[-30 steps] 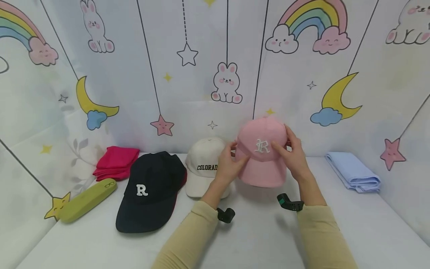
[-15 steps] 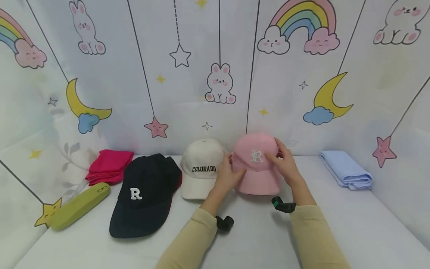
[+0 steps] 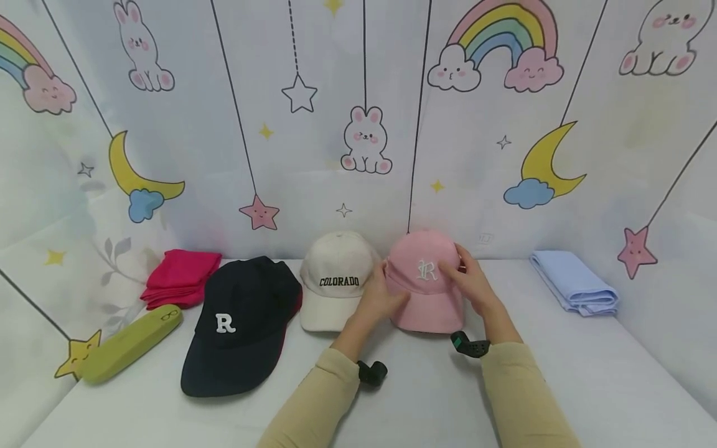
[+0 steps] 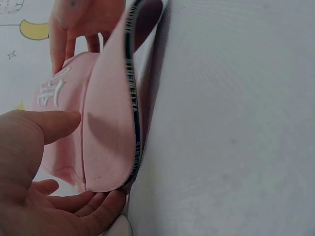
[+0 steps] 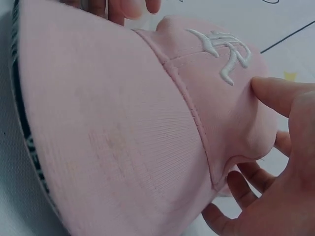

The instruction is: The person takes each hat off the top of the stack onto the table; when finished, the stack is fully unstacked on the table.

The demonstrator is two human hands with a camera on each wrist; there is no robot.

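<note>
A pink baseball cap (image 3: 427, 280) with a white embroidered R stands with its brim toward me, low over the white table. My left hand (image 3: 382, 297) holds its left side; in the left wrist view the thumb (image 4: 61, 125) lies across the front and the fingers reach the brim's edge. On the other side my right hand (image 3: 473, 277) grips the crown, its thumb (image 5: 280, 93) beside the letter and its fingers (image 5: 241, 191) under the side. Dark lettered tape lines the brim edge. Just left of it sits a cream cap (image 3: 338, 264) reading COLORADO, partly overlapped by my left hand.
Left of the cream cap lies a navy cap (image 3: 241, 336) with a white R. A folded red cloth (image 3: 182, 279) and a green glasses case (image 3: 131, 344) are farther left. At the right back is a folded light blue cloth (image 3: 574, 283). A patterned curtain (image 3: 313, 149) hangs behind.
Both hands have lowered the pink cap from in front of the curtain to the table beside the cream cap. The head view has shifted slightly.
</note>
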